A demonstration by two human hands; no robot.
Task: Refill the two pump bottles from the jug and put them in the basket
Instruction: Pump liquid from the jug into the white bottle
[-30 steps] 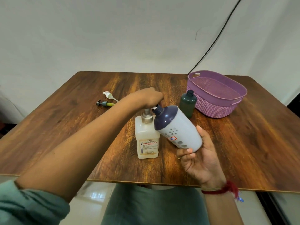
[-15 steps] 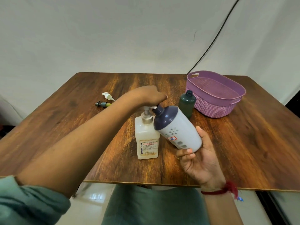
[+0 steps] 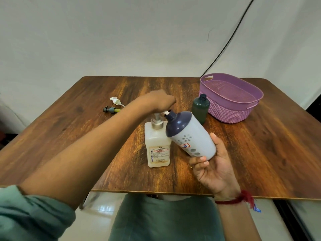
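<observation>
A wood-grain desk [image 3: 260, 153] stands before a pale wall, and a black cable [image 3: 225, 44] slants down that wall. Your left grip [image 3: 156, 101] sits on top of the jug [image 3: 157, 146], fingers curled down over its pump head and grasping it; the view there is a little blurred. The jug is a translucent square bottle with a printed label, standing upright on the desk. Your right grip [image 3: 213, 167] is just right of the jug and nearer you, with fingers and thumb wrapped round the base of the white bottle [image 3: 191, 136]. That bottle has a dark blue shoulder; you hold it off the desk, tilted towards the jug, its neck up against the jug's spout. A red thread [image 3: 238, 200] circles your right wrist. Beyond the jug to its right, the green bottle [image 3: 200, 108] stands upright. The purple basket [image 3: 231, 108] sits further right of the jug, just beside that bottle; whether they touch, you cannot tell. Behind the jug to its left, well apart from it, a white pump [image 3: 115, 101] and a dark pump [image 3: 110, 109] lie close together on the desk.
</observation>
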